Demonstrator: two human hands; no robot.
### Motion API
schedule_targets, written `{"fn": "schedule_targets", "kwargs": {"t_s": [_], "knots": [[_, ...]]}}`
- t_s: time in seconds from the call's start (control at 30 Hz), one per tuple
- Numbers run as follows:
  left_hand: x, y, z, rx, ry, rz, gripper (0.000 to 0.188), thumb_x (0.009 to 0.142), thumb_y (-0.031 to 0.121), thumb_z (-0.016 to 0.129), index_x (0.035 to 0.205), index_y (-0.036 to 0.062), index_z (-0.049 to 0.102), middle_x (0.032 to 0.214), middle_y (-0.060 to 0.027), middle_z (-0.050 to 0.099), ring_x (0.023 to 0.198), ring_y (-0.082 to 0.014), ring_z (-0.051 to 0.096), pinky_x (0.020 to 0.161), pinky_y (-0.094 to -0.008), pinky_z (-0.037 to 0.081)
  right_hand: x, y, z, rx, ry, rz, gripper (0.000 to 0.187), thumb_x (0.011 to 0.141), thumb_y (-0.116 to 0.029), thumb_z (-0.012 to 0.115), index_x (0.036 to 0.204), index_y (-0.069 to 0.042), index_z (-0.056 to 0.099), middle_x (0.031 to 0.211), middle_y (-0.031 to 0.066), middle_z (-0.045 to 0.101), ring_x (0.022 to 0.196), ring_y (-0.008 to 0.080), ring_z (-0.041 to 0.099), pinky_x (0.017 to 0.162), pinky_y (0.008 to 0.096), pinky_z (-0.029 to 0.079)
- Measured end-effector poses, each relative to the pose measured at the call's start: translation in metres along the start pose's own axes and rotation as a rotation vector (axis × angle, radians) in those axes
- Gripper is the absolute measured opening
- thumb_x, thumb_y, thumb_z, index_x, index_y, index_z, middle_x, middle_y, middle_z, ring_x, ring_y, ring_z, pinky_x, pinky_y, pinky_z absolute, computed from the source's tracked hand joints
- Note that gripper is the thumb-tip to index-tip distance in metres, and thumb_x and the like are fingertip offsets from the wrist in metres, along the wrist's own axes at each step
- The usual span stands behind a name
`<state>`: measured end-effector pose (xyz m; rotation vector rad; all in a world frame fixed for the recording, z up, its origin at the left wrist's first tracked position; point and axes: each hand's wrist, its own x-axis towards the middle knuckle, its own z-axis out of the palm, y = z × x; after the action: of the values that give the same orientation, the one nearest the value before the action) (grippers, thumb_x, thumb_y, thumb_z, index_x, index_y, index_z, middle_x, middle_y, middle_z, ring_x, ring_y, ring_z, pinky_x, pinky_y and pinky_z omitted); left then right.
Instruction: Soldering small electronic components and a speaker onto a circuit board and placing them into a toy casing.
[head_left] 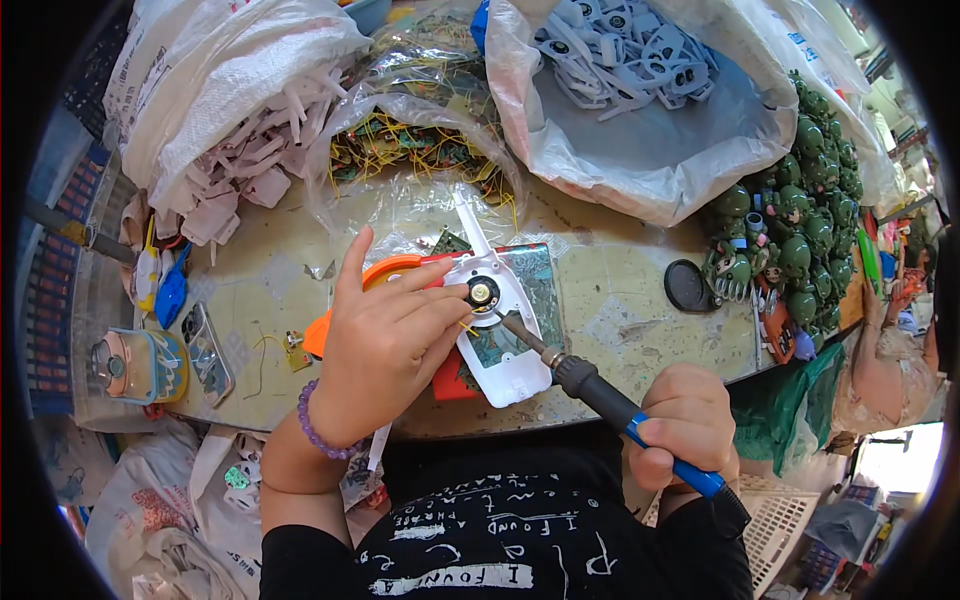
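A white plastic shell (507, 375) with a long narrow handle lies over a red and green board (543, 285) in the middle of the table. Set in the shell is a small round black speaker (482, 291) with a gold-coloured centre. My left hand (385, 335) reaches over it from the left; two fingers are stretched up, and the others pinch a thin yellow wire (469, 329) beside the speaker. Wrapped in my right hand (688, 425) is a soldering iron (600, 392) with a black and blue handle, its tip at the speaker's lower edge. My left thumb is mostly hidden.
Behind lie a sack (640, 190) of white shells, a clear bag (420, 150) of wired circuit boards and a sack (240, 70) of white parts. Green figures (800, 210) and a black round lid (688, 286) are at right; a phone (208, 352) and a jar (150, 365) at left.
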<state>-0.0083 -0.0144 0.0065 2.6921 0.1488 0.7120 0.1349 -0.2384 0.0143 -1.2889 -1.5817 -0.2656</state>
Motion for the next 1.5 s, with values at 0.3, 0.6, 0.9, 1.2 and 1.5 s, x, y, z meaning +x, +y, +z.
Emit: {"fn": "schedule_targets", "kwargs": {"t_s": [0.3,0.6,0.9,1.2,1.5], "knots": [[0.001,0.003,-0.001,0.009,-0.007,0.016,0.014,0.074,0.003,0.072,0.084,0.0122,0.069,0.092,-0.0008,0.072,0.105,-0.0225,0.066,0.11,-0.0615,0.021,0.004,0.001,0.002,0.016,-0.027,-0.01,0.023,0.094,-0.027,0.058,0.097,-0.005,0.053,0.059,0.0025,0.053,0.044,0.0172,0.05,0.04,0.0297,0.037],[0.002,0.002,-0.001,0.017,-0.002,0.032,0.014,0.074,0.004,0.073,0.083,0.0126,0.068,0.092,-0.0003,0.072,0.105,-0.0215,0.066,0.11,-0.0618,0.02,0.007,0.002,0.001,0.048,-0.038,-0.043,0.024,0.076,-0.014,0.072,0.094,-0.004,0.06,0.063,0.0019,0.056,0.048,0.0177,0.051,0.041,0.03,0.039],[0.001,0.003,-0.001,0.024,-0.016,0.026,0.013,0.074,0.004,0.073,0.082,0.0128,0.068,0.092,-0.0004,0.072,0.104,-0.0205,0.066,0.11,-0.0618,0.02,0.024,-0.003,-0.002,0.025,-0.239,-0.172,0.018,0.078,-0.016,0.072,0.084,-0.004,0.059,0.059,-0.0014,0.047,0.046,0.012,0.045,0.037,0.0255,0.031],[0.002,0.004,-0.002,0.037,-0.017,0.012,0.012,0.074,0.004,0.073,0.081,0.013,0.068,0.091,0.0002,0.072,0.103,-0.02,0.066,0.11,-0.0618,0.02,0.0,-0.007,-0.002,-0.094,0.01,-0.228,0.02,0.084,-0.02,0.068,0.093,-0.006,0.057,0.062,-0.0013,0.048,0.049,0.0124,0.046,0.038,0.0252,0.031],[0.003,0.001,-0.01,0.029,-0.015,0.008,0.018,0.075,0.004,0.07,0.092,0.011,0.07,0.1,-0.0029,0.07,0.107,-0.023,0.064,0.11,-0.0579,0.024,-0.029,-0.007,-0.007,-0.226,0.227,-0.024,0.028,0.099,-0.037,0.048,0.093,-0.009,0.048,0.061,0.0021,0.049,0.047,0.0168,0.047,0.045,0.0297,0.038]]}}
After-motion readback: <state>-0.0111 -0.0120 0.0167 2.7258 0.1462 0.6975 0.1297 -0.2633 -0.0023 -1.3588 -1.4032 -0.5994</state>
